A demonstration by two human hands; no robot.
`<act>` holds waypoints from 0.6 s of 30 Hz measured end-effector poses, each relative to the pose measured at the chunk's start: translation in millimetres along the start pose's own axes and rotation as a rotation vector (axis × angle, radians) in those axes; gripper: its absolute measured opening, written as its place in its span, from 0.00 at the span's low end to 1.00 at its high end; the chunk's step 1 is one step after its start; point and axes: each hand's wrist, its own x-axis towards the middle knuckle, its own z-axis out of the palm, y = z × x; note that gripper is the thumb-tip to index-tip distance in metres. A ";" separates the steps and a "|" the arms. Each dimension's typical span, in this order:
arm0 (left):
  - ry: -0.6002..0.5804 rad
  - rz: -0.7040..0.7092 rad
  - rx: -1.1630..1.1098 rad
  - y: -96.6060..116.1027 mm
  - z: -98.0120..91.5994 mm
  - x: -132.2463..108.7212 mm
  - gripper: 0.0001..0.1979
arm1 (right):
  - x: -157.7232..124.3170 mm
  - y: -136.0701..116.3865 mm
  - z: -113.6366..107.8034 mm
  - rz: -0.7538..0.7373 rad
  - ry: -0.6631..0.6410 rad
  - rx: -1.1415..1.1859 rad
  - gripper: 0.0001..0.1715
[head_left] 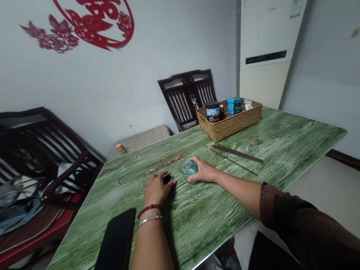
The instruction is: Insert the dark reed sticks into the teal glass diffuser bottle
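Note:
My right hand (204,170) is wrapped round a squat, clear blue-green glass bottle (189,170) at the middle of the table. To its left, my left hand (156,188) curls its fingers about a small round dark cap (168,179) at the tabletop. Part of the cap is hidden by the fingers and thumb. A short gap separates the two hands. Several thin dark brown sticks (239,153) lie on the table beyond my right forearm, with one stick (234,162) apart from the bundle.
A wicker basket (233,125) with jars and packets stands at the back of the green wood-patterned table (222,213). A black flat case (116,240) lies left of my left forearm. Dark wooden chairs (189,95) stand behind and at the left.

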 end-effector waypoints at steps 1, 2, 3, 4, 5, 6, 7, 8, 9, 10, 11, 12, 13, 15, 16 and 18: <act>0.031 -0.001 -0.050 2.1 -0.9 0.1 0.25 | 0.1 0.3 0.3 -0.006 0.002 0.002 0.48; 0.068 0.011 -0.140 5.7 -1.7 0.2 0.28 | 0.3 0.6 0.6 -0.011 0.004 0.003 0.48; 0.098 0.037 -0.269 11.0 -2.0 0.1 0.30 | 0.5 0.8 1.1 -0.016 0.007 0.002 0.48; 0.109 0.076 -0.421 17.7 -1.6 -0.3 0.32 | 0.6 0.8 1.4 -0.019 0.009 -0.002 0.49; 0.096 0.119 -0.584 25.3 -0.2 -1.1 0.35 | 0.7 0.5 1.5 -0.024 0.010 -0.008 0.49; 0.056 0.161 -0.734 33.4 2.1 -2.5 0.37 | 0.7 -0.3 1.2 -0.026 0.006 -0.016 0.49; 0.002 0.191 -0.840 41.4 5.3 -4.4 0.41 | 0.5 -1.6 0.2 -0.031 -0.002 -0.024 0.50; -0.037 0.208 -0.906 48.8 8.9 -6.6 0.44 | 0.0 -3.6 -1.9 -0.039 -0.020 -0.035 0.50; -0.064 0.216 -0.938 55.1 12.6 -9.1 0.47 | -1.0 -6.3 -5.4 -0.047 -0.044 -0.057 0.51; -0.086 0.215 -0.939 60.2 16.0 -11.5 0.49 | -2.6 -9.6 -10.5 -0.056 -0.065 -0.097 0.51; -0.106 0.212 -0.925 63.9 18.8 -13.7 0.50 | -4.8 -13.5 -17.4 -0.066 -0.079 -0.162 0.52; -0.123 0.211 -0.905 66.3 20.7 -15.6 0.51 | -7.8 -17.6 -26.0 -0.074 -0.077 -0.251 0.51; -0.138 0.213 -0.885 67.6 21.6 -16.9 0.51 | -11.5 -21.9 -36.1 -0.073 -0.059 -0.362 0.49; -0.152 0.221 -0.863 68.1 21.4 -17.9 0.50 | -20.5 -29.0 -59.4 -0.029 0.001 -0.609 0.37; -0.152 0.222 -0.860 67.9 20.6 -17.8 0.49 | -25.6 -31.1 -71.4 0.019 0.024 -0.722 0.28; -0.144 0.215 -0.857 67.5 18.9 -16.6 0.46 | -36.2 -31.1 -93.4 0.123 0.032 -0.897 0.18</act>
